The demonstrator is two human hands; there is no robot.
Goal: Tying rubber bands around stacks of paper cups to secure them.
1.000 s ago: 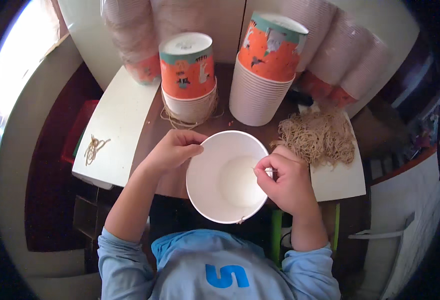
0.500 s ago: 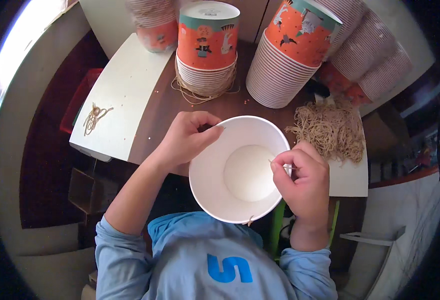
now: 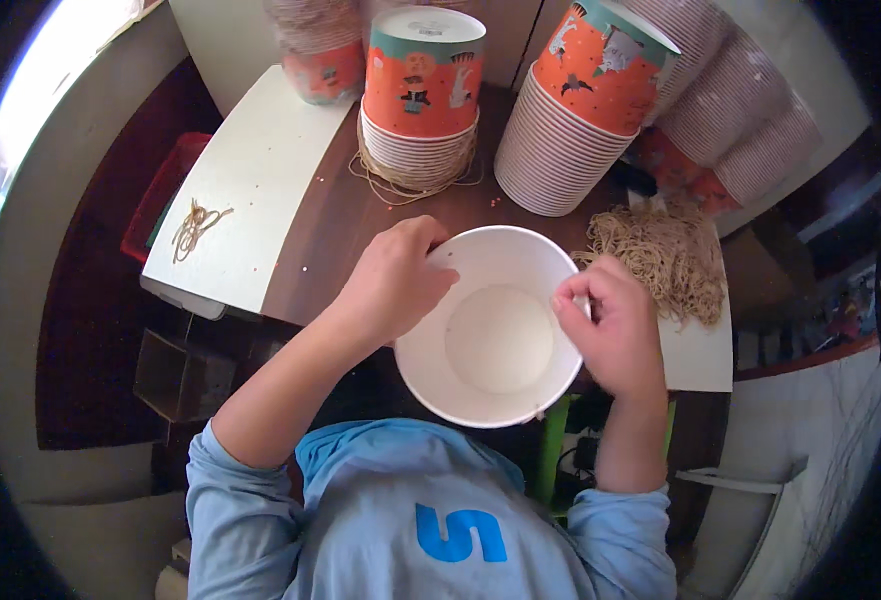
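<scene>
A large white paper bucket [image 3: 500,340] is tipped with its open mouth toward me, just off the table's near edge. My left hand [image 3: 400,270] is closed on the upper left of its rim, thumb inside and fingers hidden behind the wall. My right hand [image 3: 615,320] is closed at the right side of the rim, thumb and fingertips over the edge; whether it also holds cord cannot be made out. A small bit of tan cord [image 3: 540,413] shows at the lower right rim. A heap of tan cords [image 3: 660,262] lies just beyond my right hand.
Two stacks of orange-and-green printed buckets stand upside down ahead, a left stack [image 3: 423,90] with cord looped round its base and a right stack [image 3: 570,130]. Wrapped stacks [image 3: 735,110] stand behind. A few loose cords [image 3: 197,230] lie on the white left tabletop [image 3: 250,160].
The bucket has shifted slightly right and up. My left hand has moved right along with the rim. My right fingers, which pinched a cord end before, now close over the rim.
</scene>
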